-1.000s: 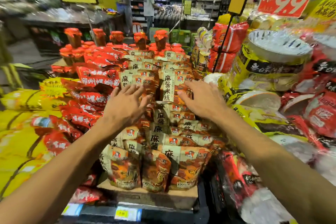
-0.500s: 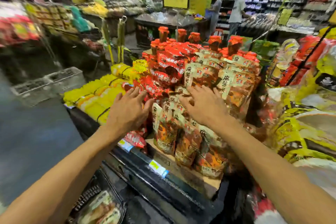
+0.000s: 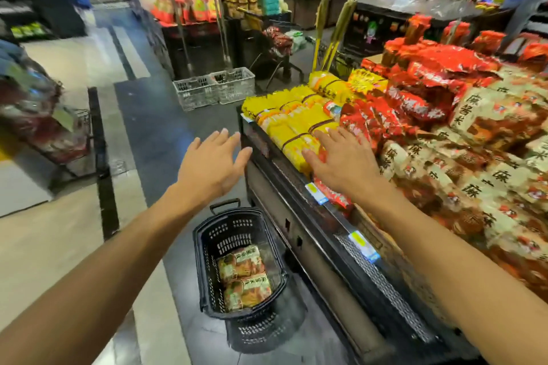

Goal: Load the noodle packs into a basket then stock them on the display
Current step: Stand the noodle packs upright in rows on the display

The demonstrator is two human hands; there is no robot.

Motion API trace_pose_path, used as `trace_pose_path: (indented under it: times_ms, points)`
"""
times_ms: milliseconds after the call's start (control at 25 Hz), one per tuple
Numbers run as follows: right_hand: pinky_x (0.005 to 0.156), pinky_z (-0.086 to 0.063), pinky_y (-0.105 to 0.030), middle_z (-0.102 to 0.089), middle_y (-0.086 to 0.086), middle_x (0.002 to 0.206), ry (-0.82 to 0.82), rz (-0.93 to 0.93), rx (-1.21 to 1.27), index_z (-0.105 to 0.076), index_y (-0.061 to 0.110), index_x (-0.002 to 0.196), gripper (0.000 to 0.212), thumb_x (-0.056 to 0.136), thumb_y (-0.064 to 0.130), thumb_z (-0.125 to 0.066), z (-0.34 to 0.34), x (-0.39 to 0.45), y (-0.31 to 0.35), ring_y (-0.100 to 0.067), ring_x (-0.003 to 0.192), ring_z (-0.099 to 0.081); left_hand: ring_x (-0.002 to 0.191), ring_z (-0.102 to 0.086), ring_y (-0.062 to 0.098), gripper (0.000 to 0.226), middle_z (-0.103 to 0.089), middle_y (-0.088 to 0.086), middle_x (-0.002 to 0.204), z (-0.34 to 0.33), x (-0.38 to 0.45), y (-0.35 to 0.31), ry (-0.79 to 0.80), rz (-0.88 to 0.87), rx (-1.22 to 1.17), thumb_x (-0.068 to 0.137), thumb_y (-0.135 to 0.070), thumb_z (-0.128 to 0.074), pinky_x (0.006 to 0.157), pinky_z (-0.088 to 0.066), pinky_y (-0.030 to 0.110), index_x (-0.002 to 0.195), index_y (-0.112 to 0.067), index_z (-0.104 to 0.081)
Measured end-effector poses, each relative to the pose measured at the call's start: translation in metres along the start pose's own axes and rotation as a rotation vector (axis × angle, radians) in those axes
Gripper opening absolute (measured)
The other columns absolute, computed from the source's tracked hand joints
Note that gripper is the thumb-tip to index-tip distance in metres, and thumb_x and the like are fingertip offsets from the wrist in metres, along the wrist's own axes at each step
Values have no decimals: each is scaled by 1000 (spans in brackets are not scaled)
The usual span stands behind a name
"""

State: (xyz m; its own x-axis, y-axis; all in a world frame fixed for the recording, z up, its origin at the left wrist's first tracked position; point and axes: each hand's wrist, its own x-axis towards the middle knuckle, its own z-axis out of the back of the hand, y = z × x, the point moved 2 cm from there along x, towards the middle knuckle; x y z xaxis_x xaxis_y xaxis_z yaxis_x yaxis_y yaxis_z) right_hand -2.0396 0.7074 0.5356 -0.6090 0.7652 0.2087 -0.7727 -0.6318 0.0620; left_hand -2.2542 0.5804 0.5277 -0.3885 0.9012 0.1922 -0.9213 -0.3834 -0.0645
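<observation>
A black plastic basket (image 3: 207, 249) stands on the floor beside the display stand, with two orange-and-cream noodle packs (image 3: 243, 277) lying in its bottom. The display (image 3: 480, 157) at the right is piled with several of the same cream-labelled packs, red packs behind them and yellow packs at its left end. My left hand (image 3: 212, 167) hovers over the aisle with straight, spread fingers and holds nothing. My right hand (image 3: 341, 161) is spread flat above the yellow packs at the display's edge, also holding nothing.
Two grey plastic crates (image 3: 213, 89) sit on the floor farther up the aisle. Yellow noodle bundles (image 3: 293, 118) fill the display's near corner. Price tags (image 3: 363, 246) line the stand's metal front edge. Another stocked rack (image 3: 38, 115) stands at the left; other displays fill the background.
The view has swung left and down, away from the cream packs. Both hands have lifted off the pile and moved left; the basket on the floor has come into sight.
</observation>
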Motion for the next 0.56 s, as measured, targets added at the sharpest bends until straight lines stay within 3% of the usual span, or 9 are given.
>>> trace_pose_path:
  times_ms: [280, 480, 560]
  points:
    - [122, -19, -55, -42, -9, 158, 106, 15, -17, -39, 24, 154, 67, 100, 63, -29, -83, 6, 87, -30, 148, -32, 154, -17, 20, 63, -23, 5, 167, -57, -30, 115, 91, 78, -7, 105, -54, -24, 124, -16, 48, 158, -20, -28]
    - [118, -26, -57, -50, -14, 152, 142, -5, -26, -47, 19, 149, 73, 97, 64, -25, -142, 4, 118, -33, 144, -40, 156, -11, 21, 65, -15, 5, 169, -102, -32, 161, 150, 75, 29, 105, -54, -22, 125, -13, 48, 161, -21, -21]
    - [121, -21, -57, -45, -14, 156, 186, -19, -37, -42, 19, 153, 72, 98, 63, -26, -165, 7, 122, -34, 147, -35, 156, -10, 22, 66, -14, 5, 169, -123, -23, 173, 186, 70, 38, 105, -55, -20, 125, -13, 49, 162, -22, -16]
